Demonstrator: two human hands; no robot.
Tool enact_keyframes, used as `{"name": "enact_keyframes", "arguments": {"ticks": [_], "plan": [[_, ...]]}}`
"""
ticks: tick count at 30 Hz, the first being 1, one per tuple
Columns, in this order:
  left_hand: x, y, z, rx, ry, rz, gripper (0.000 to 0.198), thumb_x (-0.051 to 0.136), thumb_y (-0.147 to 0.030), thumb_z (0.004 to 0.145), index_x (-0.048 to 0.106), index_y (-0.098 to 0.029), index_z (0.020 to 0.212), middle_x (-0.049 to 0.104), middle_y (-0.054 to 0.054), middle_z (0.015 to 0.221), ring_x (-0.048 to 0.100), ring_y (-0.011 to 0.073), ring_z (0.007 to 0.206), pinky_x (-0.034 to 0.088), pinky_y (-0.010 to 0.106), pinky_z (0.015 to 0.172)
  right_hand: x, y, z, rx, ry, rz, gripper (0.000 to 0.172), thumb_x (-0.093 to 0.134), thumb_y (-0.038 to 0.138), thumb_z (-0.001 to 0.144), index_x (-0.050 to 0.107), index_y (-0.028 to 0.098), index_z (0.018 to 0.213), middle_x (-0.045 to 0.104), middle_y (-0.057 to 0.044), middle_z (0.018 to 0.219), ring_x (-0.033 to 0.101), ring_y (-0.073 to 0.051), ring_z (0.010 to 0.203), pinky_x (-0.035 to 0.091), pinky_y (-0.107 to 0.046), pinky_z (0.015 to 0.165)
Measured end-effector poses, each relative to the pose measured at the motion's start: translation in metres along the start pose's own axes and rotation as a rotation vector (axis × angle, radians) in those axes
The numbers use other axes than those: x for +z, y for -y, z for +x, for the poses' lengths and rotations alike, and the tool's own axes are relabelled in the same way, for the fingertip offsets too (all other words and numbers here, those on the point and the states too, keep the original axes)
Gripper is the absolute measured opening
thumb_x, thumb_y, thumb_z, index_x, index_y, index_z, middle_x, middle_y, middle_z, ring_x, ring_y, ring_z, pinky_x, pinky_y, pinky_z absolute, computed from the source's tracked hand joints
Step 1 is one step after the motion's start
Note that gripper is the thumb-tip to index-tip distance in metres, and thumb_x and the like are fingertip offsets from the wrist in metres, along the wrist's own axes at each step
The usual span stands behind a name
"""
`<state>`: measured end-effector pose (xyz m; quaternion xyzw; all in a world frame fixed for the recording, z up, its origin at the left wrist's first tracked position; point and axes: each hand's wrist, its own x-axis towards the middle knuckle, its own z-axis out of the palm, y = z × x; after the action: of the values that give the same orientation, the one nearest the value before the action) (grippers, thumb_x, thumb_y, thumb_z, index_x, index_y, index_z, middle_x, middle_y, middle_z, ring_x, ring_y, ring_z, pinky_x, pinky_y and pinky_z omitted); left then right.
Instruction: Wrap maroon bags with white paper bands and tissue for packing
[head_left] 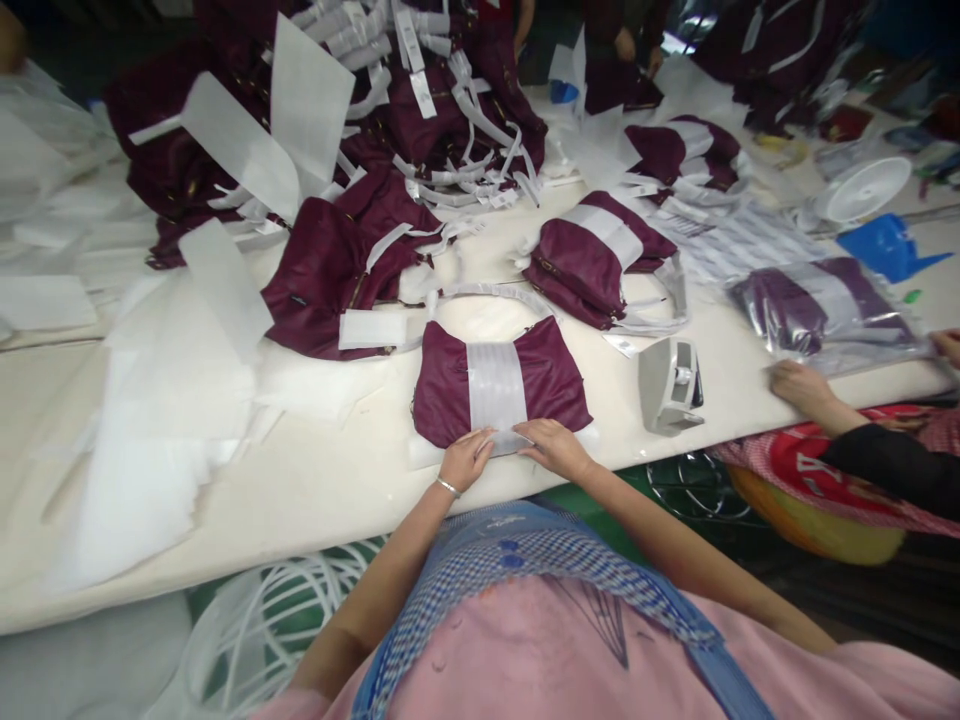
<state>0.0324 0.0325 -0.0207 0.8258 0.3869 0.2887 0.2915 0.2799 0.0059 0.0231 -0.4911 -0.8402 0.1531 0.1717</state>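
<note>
A maroon bag (544, 385) lies flat on the white table (315, 480) right in front of me, with a white band (495, 385) wrapped across its middle. My left hand (465, 458) rests on the near end of that band, fingers curled and pressing down. My right hand (553, 447) lies beside it on the band's near edge, fingers stretched and pressed flat. Both hands touch the band at the bag's front edge.
A tape dispenser (670, 385) stands right of the bag. Another wrapped bag (592, 265) lies behind, and a heap of maroon bags (337, 230) with white strips and sheets (172, 400) fills the left. A co-worker's hand (799, 385) holds a bagged item (817, 305).
</note>
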Motion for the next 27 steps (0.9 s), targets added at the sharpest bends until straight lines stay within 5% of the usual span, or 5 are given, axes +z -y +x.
{"name": "enact_keyframes", "arguments": {"ticks": [7,13,19,24,27], "plan": [[-0.016,-0.006,-0.004,0.184,0.232,0.057,0.043,0.037,-0.026,0.100,0.042,-0.015,0.141,0.052,0.012,0.143,0.039,0.0174,0.139,0.036,0.046,0.116,-0.002,-0.018,-0.017,-0.163,0.049,0.113,0.036,0.056,0.017,0.091,0.056,0.017,0.127,0.054,-0.013,0.139,0.047,-0.022,0.132,0.043,-0.045,0.108],[-0.020,-0.012,-0.005,0.252,0.351,0.161,0.029,0.042,-0.025,0.097,0.065,-0.013,0.086,0.032,0.013,0.155,0.023,0.0224,0.147,0.028,0.048,0.120,0.008,-0.047,-0.020,-0.307,0.060,0.074,0.034,0.043,0.008,0.095,0.060,0.017,0.123,0.058,-0.010,0.137,0.043,-0.020,0.135,0.042,-0.043,0.110],[-0.007,-0.015,-0.005,0.063,0.203,-0.006,0.034,0.040,-0.028,0.099,0.056,-0.016,0.126,0.050,0.010,0.144,0.038,0.0182,0.140,0.032,0.047,0.118,0.012,-0.050,-0.020,-0.287,0.011,0.127,0.039,0.037,0.002,0.091,0.062,0.016,0.118,0.060,-0.011,0.133,0.043,-0.019,0.135,0.042,-0.045,0.109],[0.000,-0.019,-0.001,-0.122,0.069,-0.084,0.036,0.036,-0.035,0.101,0.062,-0.020,0.121,0.064,0.006,0.129,0.057,0.0172,0.124,0.040,0.040,0.112,-0.003,-0.034,-0.021,-0.240,0.071,0.241,0.042,0.053,0.020,0.089,0.053,0.014,0.130,0.055,-0.014,0.137,0.040,-0.025,0.137,0.037,-0.049,0.112],[0.003,-0.022,0.002,-0.251,0.019,0.042,0.038,0.034,-0.039,0.101,0.063,-0.023,0.119,0.071,0.003,0.115,0.065,0.0164,0.108,0.051,0.031,0.095,-0.001,-0.025,-0.017,-0.152,0.014,0.183,0.041,0.055,0.033,0.092,0.055,0.016,0.129,0.062,-0.014,0.128,0.049,-0.025,0.129,0.041,-0.046,0.108]]}}
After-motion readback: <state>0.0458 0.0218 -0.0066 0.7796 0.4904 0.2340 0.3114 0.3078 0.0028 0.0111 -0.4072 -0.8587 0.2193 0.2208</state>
